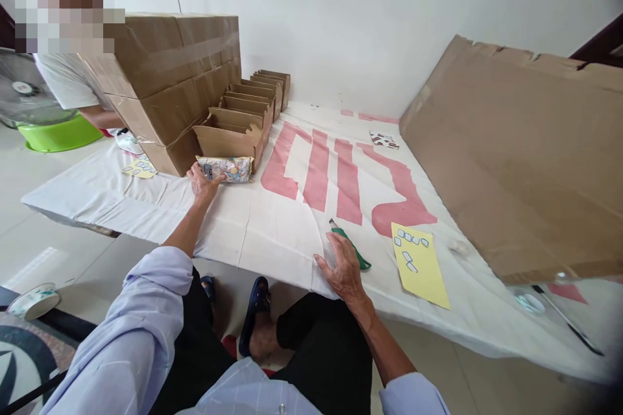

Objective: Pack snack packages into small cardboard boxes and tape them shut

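Observation:
My left hand (203, 183) grips the left end of a small packet (228, 169) printed with colourful patterns, thumb along its near side. The packet lies on the white cloth in front of the nearest open cardboard box (228, 142). My right hand (343, 267) rests near the table's front edge, thumb apart from the fingers. Right beside those fingers lies a green utility knife (351, 246), its blade end pointing away from me; whether they touch it I cannot tell. A yellow sheet with blue-outlined white stickers (421, 264) lies to the right of the knife.
Taped cardboard boxes (180, 78) form a wall on the left, with a row of open boxes beside it. A large cardboard sheet (525, 162) leans at right. Behind the stack stands another person (68, 78). A black stick-like tool (567, 321) lies at far right.

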A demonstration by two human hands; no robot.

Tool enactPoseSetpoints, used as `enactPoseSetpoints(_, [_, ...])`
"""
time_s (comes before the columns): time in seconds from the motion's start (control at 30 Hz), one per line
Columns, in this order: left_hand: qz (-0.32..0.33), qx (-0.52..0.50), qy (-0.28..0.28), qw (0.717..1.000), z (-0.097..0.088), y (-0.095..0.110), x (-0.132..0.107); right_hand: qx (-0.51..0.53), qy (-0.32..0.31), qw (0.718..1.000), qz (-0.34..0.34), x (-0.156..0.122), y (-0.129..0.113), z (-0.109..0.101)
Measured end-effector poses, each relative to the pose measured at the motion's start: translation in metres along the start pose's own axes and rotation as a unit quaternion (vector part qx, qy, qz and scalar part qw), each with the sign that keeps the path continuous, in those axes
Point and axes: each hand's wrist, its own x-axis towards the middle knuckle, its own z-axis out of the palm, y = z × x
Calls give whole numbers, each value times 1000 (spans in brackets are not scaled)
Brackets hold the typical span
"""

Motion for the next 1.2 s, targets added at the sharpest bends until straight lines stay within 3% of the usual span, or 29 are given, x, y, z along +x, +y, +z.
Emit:
enactPoseSetpoints(0.2, [-7, 17, -44, 999, 13, 22, 10, 7, -27, 999, 19, 0, -4, -3])
enactPoseSetpoints(0.4, [36, 19, 2, 999, 8, 16, -11, 17, -29, 999, 37, -1, -8, -3])
enactPoseSetpoints(0.57, [81, 31, -54, 995, 17, 18, -26, 15, -44, 998, 48, -2, -8, -1])
enactPoseSetpoints(0.77, [62, 52, -76, 994, 26, 28, -24, 11, -49, 997, 58, -3, -7, 2])
enactPoseSetpoints(1.03, [83, 64, -104, 989, 10, 24, -26, -11, -36, 996, 85, 1, -10, 3])
enactPoseSetpoints(1.2, [80, 59, -119, 988, -10, 18, -55, -32, -29, 992, 120, 4, -10, 4])
